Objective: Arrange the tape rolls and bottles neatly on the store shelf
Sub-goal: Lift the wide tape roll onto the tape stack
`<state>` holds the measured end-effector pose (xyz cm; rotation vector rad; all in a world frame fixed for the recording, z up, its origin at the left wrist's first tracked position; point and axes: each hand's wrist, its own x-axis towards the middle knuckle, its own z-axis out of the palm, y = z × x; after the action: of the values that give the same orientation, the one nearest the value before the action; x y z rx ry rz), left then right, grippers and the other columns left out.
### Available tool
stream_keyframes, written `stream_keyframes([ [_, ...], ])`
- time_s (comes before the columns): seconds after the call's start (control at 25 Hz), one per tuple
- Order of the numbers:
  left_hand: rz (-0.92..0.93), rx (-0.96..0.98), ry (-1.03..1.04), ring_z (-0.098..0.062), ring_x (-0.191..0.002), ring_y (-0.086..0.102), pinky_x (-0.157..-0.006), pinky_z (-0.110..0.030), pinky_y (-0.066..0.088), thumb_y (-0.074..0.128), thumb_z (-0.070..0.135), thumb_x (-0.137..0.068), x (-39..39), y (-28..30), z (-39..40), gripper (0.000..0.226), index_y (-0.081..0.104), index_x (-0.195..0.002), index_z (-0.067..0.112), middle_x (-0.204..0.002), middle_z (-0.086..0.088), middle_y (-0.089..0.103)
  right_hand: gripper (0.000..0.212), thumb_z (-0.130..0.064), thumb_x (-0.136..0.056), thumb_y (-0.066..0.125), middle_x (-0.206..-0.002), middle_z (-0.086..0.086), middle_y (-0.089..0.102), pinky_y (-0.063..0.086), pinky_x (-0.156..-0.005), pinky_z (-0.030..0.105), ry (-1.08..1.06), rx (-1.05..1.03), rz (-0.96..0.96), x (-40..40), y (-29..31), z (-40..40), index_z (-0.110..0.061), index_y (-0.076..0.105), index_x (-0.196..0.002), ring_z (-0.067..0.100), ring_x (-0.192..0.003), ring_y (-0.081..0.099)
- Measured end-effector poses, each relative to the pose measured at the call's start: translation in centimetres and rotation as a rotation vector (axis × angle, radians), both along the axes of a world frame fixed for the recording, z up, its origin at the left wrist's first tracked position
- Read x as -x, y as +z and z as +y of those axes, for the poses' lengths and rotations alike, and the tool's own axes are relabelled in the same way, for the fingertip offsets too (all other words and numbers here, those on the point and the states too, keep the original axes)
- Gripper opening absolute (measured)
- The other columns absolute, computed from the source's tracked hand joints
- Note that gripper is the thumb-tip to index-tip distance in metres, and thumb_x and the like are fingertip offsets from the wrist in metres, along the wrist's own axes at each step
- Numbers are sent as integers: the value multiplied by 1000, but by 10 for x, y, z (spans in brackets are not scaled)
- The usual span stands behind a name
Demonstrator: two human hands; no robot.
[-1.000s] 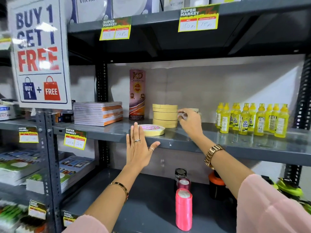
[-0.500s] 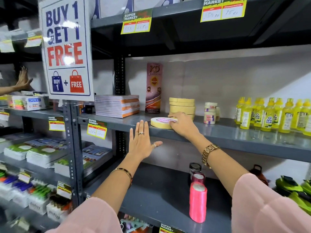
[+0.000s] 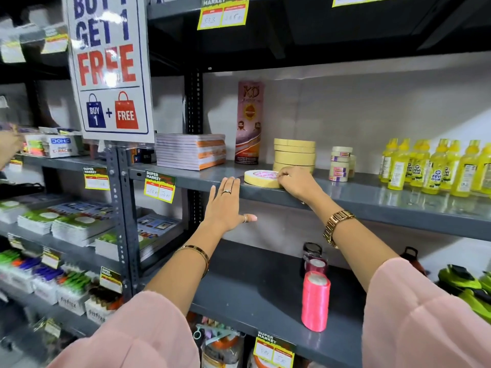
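The grey shelf [image 3: 372, 192] carries everything at chest height. Near its front edge lies a flat roll of cream tape [image 3: 261, 178] with a pink-printed core label. The right hand [image 3: 299, 183] rests on the right side of this roll, its grip curled around the rim, fingers touching the top and the outer edge; the roll sits on the shelf, not lifted. The left hand [image 3: 225, 205] is flat and spread wide, fingertips against the shelf's front lip just left of the roll, holding nothing.

Behind the roll stands a stack of wide cream tape rolls [image 3: 294, 154]. Right of that stack is a short column of small white tape rolls [image 3: 340, 163], and well to the right a cluster of yellow glue bottles [image 3: 435, 167], upright. Left of the stack stands a tall pink carton [image 3: 249, 122], then a pile of notebooks [image 3: 190, 151].
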<state>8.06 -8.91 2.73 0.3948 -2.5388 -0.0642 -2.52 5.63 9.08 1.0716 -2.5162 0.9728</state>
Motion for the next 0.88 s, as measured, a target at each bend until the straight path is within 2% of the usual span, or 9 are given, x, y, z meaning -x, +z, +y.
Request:
stream_keyframes([
  [0.12,20,-21,-7,-23,-141,-3,-114,-43,0,64,54,-74,0,-1,1,106,0,-143,5,-154,-12,5,30,-11,-89,41,-112,19,66,46,-91,41,0,-3,-3,0,0,0,0,67,-99,35,-104,57],
  [0.2,24,-27,-14,-23,-141,-3,-114,-43,0,65,53,-74,0,-1,1,107,0,-143,5,-154,-12,5,24,-8,-87,42,-104,17,66,44,-82,37,6,30,-25,1,0,-1,-1,64,-89,31,-96,55],
  [0.32,28,-20,-16,-24,-141,-3,-114,-43,1,65,54,-74,-1,-2,1,106,1,-143,5,-154,-12,6,14,-7,-86,43,-93,10,58,34,-74,29,19,126,-49,3,2,-2,-10,56,-81,25,-89,49],
  [0.44,23,-11,-16,-24,-141,-3,-114,-42,1,63,56,-74,-3,-3,2,107,0,-143,5,-154,-12,6,13,-10,-89,45,-101,5,52,32,-77,29,1,223,-65,5,1,-2,-12,57,-93,22,-92,45],
  [0.52,16,-16,-24,-24,-141,-3,-114,-42,0,62,58,-74,-4,-2,2,107,-1,-143,4,-154,-12,6,19,-13,-90,46,-106,3,51,35,-77,32,-1,276,-59,4,-1,-2,-12,59,-104,22,-92,46],
  [0.68,3,-19,-40,-24,-141,-4,-114,-42,-1,54,64,-76,-4,-1,1,106,0,-143,3,-154,-12,5,26,-11,-89,50,-122,7,56,40,-98,45,9,440,20,3,0,2,-12,58,-114,27,-114,48],
  [0.76,18,-24,-50,-25,-141,-4,-114,-42,-2,49,66,-77,-2,-1,0,103,0,-143,3,-154,-13,6,26,-9,-88,51,-126,7,57,39,-102,49,-30,506,90,5,4,4,-12,59,-113,29,-120,48],
  [0.88,67,-55,-72,-25,-141,-1,-114,-42,-2,40,66,-82,2,-1,1,94,7,-143,2,-153,-13,12,26,-11,-89,51,-130,8,54,38,-99,41,-94,524,140,11,17,9,-11,58,-114,29,-121,46],
])
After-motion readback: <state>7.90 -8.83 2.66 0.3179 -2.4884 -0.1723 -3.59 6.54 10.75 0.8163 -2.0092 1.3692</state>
